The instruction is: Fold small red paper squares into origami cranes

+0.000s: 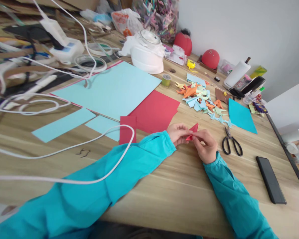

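While the left hand (pixel 178 134) is gripping a small red folded paper (pixel 194 127) between its thumb and curled fingers, the right hand (pixel 205 146) is pinching the same piece from the other side with its thumb and forefinger, so the 2 hands are nearly meeting around it over the counter (pixel 169 192). A sharp point of the paper is rising above the fingertips, but the fingers are hiding part of the lower folds, so the exact creases are not showing. Judging by this close grip, the hands are probably shaping or pressing a fold. The next move is likely calling for a steady hold on the left while the right fingertips are lining up the edges and pressing, with care not to bend the thin point. Beyond the hands, a pile of folded paper figures (pixel 200 104) is lying in orange, pale blue and pale green. Black-handled scissors (pixel 228 134) are resting just beside the right hand, and a black phone (pixel 271 179) is lying farther right. On the left, red sheets (pixel 154 111) are lying against a large pale blue sheet (pixel 114 89).
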Tool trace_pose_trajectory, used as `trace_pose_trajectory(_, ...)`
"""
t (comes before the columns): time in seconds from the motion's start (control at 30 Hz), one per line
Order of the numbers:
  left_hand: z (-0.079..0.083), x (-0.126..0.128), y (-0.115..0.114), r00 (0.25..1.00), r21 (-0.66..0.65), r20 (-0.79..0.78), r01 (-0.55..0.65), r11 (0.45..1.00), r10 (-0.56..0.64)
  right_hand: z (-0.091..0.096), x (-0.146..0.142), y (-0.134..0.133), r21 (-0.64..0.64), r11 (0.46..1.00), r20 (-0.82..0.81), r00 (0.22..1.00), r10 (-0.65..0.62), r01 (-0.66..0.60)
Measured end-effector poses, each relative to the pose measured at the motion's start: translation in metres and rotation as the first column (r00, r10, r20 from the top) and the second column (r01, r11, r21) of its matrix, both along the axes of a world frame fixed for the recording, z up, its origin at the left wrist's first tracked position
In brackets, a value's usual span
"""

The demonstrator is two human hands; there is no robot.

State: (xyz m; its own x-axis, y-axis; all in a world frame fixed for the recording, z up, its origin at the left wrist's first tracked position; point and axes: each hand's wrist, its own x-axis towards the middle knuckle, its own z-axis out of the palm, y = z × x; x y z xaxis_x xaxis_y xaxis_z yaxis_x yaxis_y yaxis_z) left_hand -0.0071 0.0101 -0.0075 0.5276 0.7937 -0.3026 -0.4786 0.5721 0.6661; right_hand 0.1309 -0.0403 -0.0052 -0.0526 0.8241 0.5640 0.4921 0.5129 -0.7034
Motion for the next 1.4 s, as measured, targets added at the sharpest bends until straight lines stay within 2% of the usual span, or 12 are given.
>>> trace_pose_trajectory(0.3, -0.0018, -0.0017, 0.0013, 0.996, -0.001, 0.082, 0.041, 0.999, -0.041, -0.0013, -0.0001, -0.0007, -0.06, 0.998, -0.052, 0.998, -0.029, 0.025)
trace_pose_trajectory(0.6, 0.0031, -0.0039, 0.0, 0.998, -0.037, 0.049, 0.036, 0.999, -0.034, -0.007, 0.0017, -0.0007, -0.07, 0.997, -0.094, 0.995, -0.046, 0.039)
trace_pose_trajectory(1.1, 0.0, -0.0038, -0.0002, 0.998, -0.018, 0.053, 0.023, 1.0, -0.022, -0.0089, 0.0015, -0.0001, -0.126, 0.99, -0.108, 0.992, -0.07, 0.056)
trace_pose_trajectory(1.23, 0.0002, -0.0021, -0.0015, 0.999, 0.019, 0.041, 0.006, 1.0, -0.007, -0.0098, 0.0007, -0.0006, -0.141, 0.99, -0.172, 0.984, -0.048, 0.023)
trace_pose_trajectory(1.4, -0.0002, 0.0002, -0.0023, 0.998, 0.063, 0.037, -0.052, 0.997, 0.05, -0.0065, -0.0038, -0.0009, -0.222, 0.975, -0.339, 0.939, -0.059, -0.019)
